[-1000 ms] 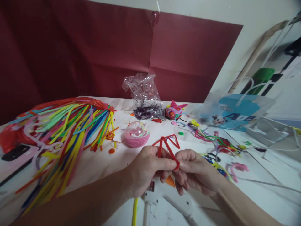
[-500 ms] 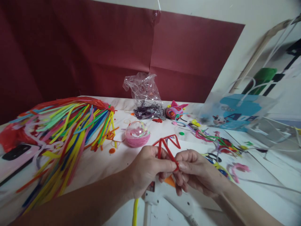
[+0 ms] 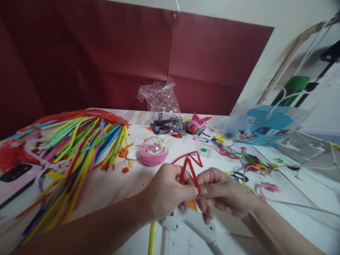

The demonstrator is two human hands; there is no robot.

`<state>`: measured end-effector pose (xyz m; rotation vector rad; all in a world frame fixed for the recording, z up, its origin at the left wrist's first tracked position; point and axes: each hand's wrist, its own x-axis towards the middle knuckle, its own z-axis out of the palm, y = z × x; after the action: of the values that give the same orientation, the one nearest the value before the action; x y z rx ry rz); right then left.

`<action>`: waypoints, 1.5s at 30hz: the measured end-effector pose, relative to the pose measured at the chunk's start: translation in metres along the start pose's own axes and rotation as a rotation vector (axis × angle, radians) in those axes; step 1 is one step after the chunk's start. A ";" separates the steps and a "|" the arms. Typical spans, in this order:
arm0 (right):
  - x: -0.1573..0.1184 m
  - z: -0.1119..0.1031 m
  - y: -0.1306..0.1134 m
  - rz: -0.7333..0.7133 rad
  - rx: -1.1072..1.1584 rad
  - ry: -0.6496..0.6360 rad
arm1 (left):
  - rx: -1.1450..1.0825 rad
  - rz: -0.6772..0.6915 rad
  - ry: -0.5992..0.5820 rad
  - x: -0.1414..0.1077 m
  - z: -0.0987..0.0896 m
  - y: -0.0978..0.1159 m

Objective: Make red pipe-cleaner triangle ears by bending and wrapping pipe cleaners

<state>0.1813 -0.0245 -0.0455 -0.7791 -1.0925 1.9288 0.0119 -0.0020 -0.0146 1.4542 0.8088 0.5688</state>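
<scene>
A red pipe cleaner (image 3: 196,181), bent into zigzag points, is held between both hands at the middle of the view. My left hand (image 3: 167,193) is closed, its thumb and fingers pinching the strip near a lower bend. Facing it, my right hand (image 3: 224,193) pinches the same bend, its fingertips touching those of the left. One folded part of the strip sticks out beyond the fingers, over the white surface. Under the hands lies a white glue gun (image 3: 200,225) with an orange part, partly hidden by my fingers.
Left lies a large bundle of coloured pipe cleaners (image 3: 79,141) beside a phone (image 3: 20,179). A clear ball with pink wrapping (image 3: 154,156) stands ahead. Behind are a plastic bag (image 3: 164,109) and a pink craft head (image 3: 196,124). Loose scraps (image 3: 249,161) and a blue-printed bag (image 3: 268,124) occupy the right.
The zigzag strip has tilted slightly in my fingers, so its near point now shows as a narrower peak. Both hands stay pinched together at nearly the same place.
</scene>
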 end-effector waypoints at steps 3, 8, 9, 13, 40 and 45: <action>0.000 -0.001 0.000 -0.008 0.026 0.002 | -0.008 0.000 0.033 0.001 0.001 0.000; -0.001 -0.002 -0.001 -0.031 -0.031 0.008 | -0.013 -0.016 0.053 0.002 0.002 -0.002; -0.001 -0.002 -0.001 -0.038 -0.052 0.009 | -0.010 -0.024 0.056 0.002 0.002 -0.003; -0.003 -0.002 -0.001 -0.043 -0.118 0.003 | -0.007 -0.051 0.051 0.002 0.003 -0.003; -0.002 0.002 -0.008 -0.126 -0.314 0.191 | -0.194 -0.040 0.100 0.009 0.002 -0.002; 0.001 0.002 -0.003 -0.184 -0.330 0.237 | -0.301 0.053 0.141 0.013 0.003 -0.008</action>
<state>0.1806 -0.0233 -0.0419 -1.0193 -1.3005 1.4797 0.0213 0.0049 -0.0248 1.1714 0.7594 0.8047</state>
